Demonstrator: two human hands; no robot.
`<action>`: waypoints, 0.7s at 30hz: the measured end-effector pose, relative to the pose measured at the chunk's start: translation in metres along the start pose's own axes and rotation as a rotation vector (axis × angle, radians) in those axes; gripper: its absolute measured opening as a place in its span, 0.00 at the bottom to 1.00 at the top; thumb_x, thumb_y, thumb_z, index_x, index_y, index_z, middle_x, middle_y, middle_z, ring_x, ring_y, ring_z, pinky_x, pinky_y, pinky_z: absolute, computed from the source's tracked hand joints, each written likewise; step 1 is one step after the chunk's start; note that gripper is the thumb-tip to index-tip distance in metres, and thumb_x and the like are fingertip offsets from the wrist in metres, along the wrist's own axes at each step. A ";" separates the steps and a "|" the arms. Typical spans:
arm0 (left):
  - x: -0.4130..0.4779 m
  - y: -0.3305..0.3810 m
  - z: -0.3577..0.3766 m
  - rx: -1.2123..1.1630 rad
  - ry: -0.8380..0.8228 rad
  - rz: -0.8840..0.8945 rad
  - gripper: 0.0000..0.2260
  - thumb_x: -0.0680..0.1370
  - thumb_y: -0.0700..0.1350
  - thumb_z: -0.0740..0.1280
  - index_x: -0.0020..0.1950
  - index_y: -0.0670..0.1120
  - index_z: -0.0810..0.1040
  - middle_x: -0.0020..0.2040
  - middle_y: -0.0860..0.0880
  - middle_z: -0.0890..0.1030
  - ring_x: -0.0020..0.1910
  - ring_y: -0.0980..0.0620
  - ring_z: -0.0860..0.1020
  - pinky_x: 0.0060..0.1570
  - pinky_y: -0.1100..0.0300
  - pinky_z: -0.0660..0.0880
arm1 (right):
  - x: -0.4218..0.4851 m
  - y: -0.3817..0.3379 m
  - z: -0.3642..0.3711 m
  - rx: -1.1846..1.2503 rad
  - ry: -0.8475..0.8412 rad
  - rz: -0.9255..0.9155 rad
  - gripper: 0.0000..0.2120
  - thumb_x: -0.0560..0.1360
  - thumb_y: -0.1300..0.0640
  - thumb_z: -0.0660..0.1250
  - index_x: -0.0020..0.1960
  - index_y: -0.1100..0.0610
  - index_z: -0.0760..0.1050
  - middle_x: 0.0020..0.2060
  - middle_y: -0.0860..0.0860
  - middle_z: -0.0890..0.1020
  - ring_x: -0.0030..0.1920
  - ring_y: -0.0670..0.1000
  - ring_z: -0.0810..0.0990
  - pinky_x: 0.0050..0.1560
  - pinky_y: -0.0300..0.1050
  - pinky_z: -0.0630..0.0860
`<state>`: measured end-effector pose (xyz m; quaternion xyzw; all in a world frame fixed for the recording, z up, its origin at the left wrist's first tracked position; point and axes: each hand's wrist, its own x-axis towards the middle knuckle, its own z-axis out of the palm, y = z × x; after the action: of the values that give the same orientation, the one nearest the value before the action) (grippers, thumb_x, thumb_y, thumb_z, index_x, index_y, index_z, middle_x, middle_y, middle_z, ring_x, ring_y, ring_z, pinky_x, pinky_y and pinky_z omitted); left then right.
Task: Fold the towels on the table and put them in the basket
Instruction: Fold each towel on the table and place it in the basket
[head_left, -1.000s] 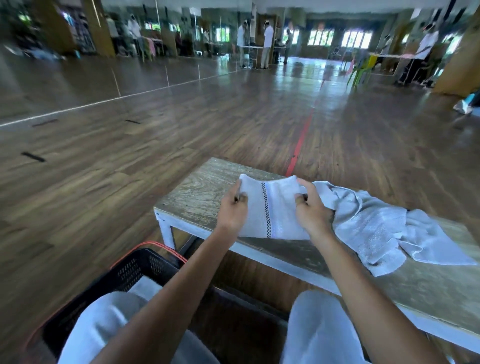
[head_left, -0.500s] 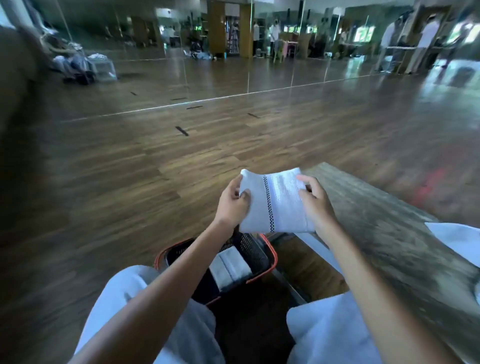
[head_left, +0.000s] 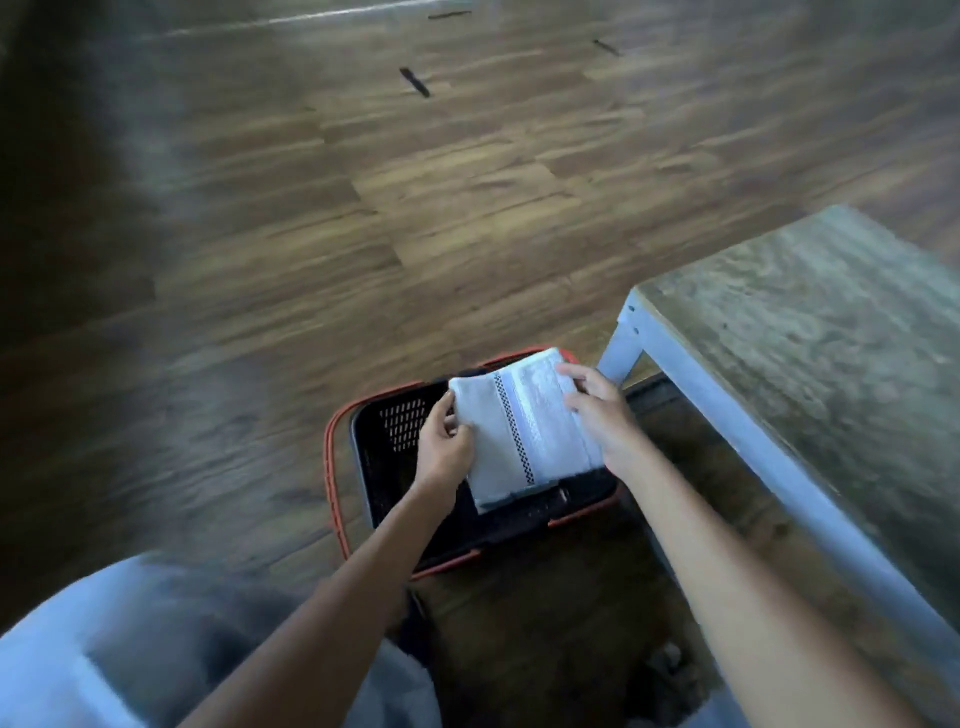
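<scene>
Loose pale grey-white trousers (head_left: 78, 665) over left knee, fabric blurred. Sliver of same cloth at bottom edge, right. Left forearm (head_left: 363, 566), right forearm (head_left: 701, 551) bare; left hand (head_left: 444, 449), right hand (head_left: 597, 415) bare.

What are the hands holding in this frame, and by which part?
A folded white towel, above the basket: left hand grips its left edge, right hand its right edge.

Setting: large indoor hall or studio-type room; the exact kind cannot be told. Evidence: broad open floor (head_left: 467, 218) of glossy brown wood-look planks; short dark tape strips (head_left: 414, 82) and one pale line (head_left: 311, 18) marked on it. Furnishings: low table (head_left: 831, 332), weathered wooden top, pale painted frame; black plastic basket (head_left: 333, 467), orange rim, on the floor beside it.
</scene>
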<state>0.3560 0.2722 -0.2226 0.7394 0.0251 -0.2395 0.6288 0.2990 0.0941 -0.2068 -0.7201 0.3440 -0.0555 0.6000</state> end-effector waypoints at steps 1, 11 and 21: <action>0.016 -0.016 0.004 -0.008 0.022 -0.027 0.23 0.79 0.36 0.60 0.74 0.46 0.65 0.51 0.47 0.77 0.42 0.56 0.75 0.44 0.62 0.74 | 0.016 0.012 0.007 -0.021 -0.015 0.024 0.23 0.72 0.68 0.59 0.54 0.42 0.76 0.59 0.42 0.76 0.64 0.54 0.74 0.63 0.52 0.72; 0.105 -0.138 0.028 0.059 0.097 -0.161 0.25 0.79 0.39 0.62 0.75 0.47 0.62 0.62 0.45 0.76 0.58 0.49 0.76 0.61 0.48 0.74 | 0.110 0.115 0.057 -0.072 -0.120 0.191 0.27 0.72 0.73 0.54 0.62 0.50 0.74 0.69 0.47 0.70 0.64 0.47 0.73 0.50 0.40 0.74; 0.129 -0.159 0.030 0.111 0.100 -0.160 0.25 0.79 0.38 0.61 0.76 0.46 0.61 0.66 0.46 0.73 0.60 0.50 0.74 0.63 0.52 0.72 | 0.121 0.136 0.062 -0.262 -0.197 0.081 0.26 0.76 0.71 0.53 0.70 0.51 0.66 0.73 0.48 0.65 0.55 0.56 0.77 0.52 0.50 0.76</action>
<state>0.4062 0.2428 -0.4215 0.7796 0.1022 -0.2530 0.5637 0.3629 0.0708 -0.3868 -0.7797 0.3166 0.0851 0.5334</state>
